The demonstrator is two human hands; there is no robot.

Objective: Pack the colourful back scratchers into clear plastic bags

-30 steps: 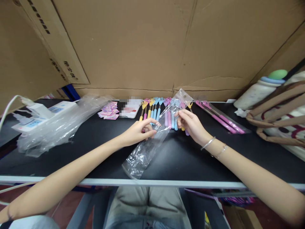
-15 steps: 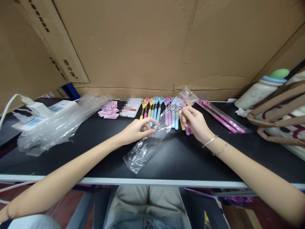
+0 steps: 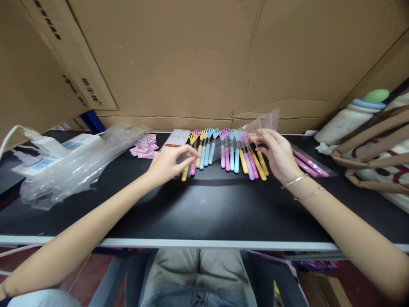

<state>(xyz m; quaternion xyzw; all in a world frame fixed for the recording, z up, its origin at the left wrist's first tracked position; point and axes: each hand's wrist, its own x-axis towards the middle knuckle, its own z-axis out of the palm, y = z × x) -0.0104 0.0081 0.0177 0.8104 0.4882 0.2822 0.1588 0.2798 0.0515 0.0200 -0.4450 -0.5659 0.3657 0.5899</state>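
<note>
In my right hand (image 3: 276, 151), a clear plastic bag (image 3: 270, 119) is pinched between thumb and fingers. The bag stretches leftward over a row of back scratchers (image 3: 236, 160), which have claw-shaped heads and yellow, pink, purple and blue handles. My left hand (image 3: 174, 162) is over the row's left end, beside a yellow back scratcher (image 3: 184, 172) and a pink one. Its thumb and forefinger are closed together; what is between them, if anything, I cannot make out. Two pink back scratchers (image 3: 311, 164) lie in a clear bag to the right, partly behind my right hand.
Clear plastic bags (image 3: 79, 166) lie in a heap at the left, against a white power strip (image 3: 47, 155). Small pink cards (image 3: 144, 146) and a phone (image 3: 175, 137) are behind my left hand. A bottle (image 3: 348, 117) and a brown-handled bag (image 3: 380, 149) stand right. Cardboard (image 3: 179, 59) walls the back.
The plastic bag has swung up from the near tabletop to lie across the back scratchers. My left hand has moved left and back; my right hand has moved right and slightly up with the bag.
</note>
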